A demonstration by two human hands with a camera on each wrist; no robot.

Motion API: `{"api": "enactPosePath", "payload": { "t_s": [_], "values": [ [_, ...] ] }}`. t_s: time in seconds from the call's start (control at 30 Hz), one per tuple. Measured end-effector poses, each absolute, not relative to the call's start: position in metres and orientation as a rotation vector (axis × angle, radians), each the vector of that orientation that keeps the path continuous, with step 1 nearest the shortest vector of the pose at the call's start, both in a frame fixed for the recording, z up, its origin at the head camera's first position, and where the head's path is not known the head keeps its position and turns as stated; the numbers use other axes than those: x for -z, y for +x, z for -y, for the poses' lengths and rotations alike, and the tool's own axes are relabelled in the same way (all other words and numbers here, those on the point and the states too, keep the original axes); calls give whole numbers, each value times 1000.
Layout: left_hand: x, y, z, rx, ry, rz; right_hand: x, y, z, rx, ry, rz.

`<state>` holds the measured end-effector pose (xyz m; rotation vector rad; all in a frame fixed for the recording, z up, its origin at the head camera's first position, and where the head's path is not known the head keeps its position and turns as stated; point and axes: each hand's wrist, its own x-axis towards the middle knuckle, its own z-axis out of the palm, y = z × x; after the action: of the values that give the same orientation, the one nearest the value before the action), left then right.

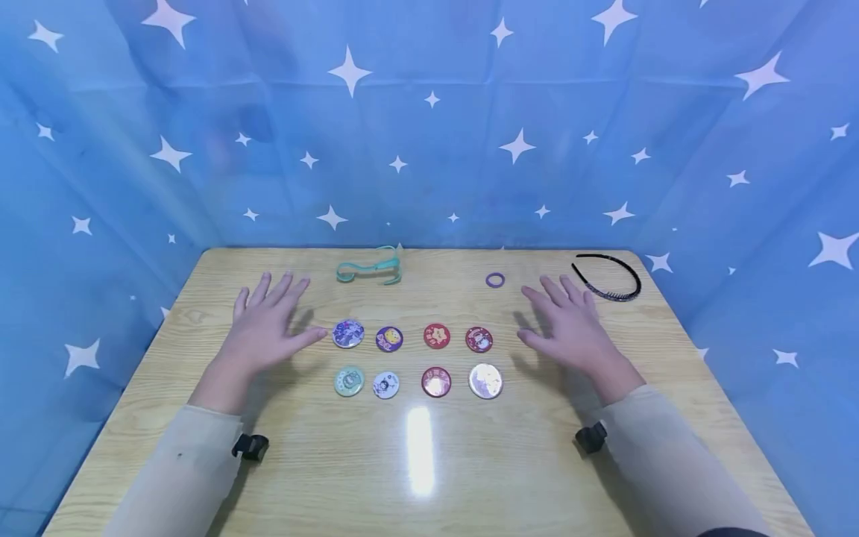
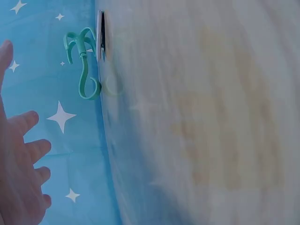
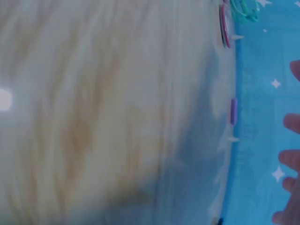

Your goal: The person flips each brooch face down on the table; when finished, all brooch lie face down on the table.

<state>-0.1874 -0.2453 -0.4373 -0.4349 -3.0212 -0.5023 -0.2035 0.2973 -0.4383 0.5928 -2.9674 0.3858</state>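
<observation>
My left hand [image 1: 265,328] is held over the left of the table, fingers spread, thumb pointing at a blue-purple round badge [image 1: 348,333]. Over the right side, my right hand [image 1: 567,324] has its fingers apart too, nearest a dark red badge [image 1: 479,339]. Both hold nothing. Two rows of round badges lie between them. The back row also has a purple-yellow badge [image 1: 389,338] and a red one [image 1: 437,335]. In front are a green badge [image 1: 349,380], a white one [image 1: 385,385], a crimson one [image 1: 436,381] and a shiny pale one [image 1: 485,380].
Along the back of the wooden table [image 1: 322,477] lie a teal hook-shaped item [image 1: 376,266], a purple ring [image 1: 495,280] and a black toothed headband [image 1: 614,295]. A blue star-patterned curtain [image 1: 429,171] hangs behind. Light glares off the table's middle.
</observation>
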Motion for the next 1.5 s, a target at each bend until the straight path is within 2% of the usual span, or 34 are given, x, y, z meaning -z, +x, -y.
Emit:
{"api": "enactPosePath", "payload": {
  "t_s": [0.57,1.5],
  "values": [
    [470,-190,236,956,-566,2867,459,-202,-213,-943,715,2897],
    [493,-183,227,1445,-506,2804,473,-197,-100,-717,972,2849]
  ]
}}
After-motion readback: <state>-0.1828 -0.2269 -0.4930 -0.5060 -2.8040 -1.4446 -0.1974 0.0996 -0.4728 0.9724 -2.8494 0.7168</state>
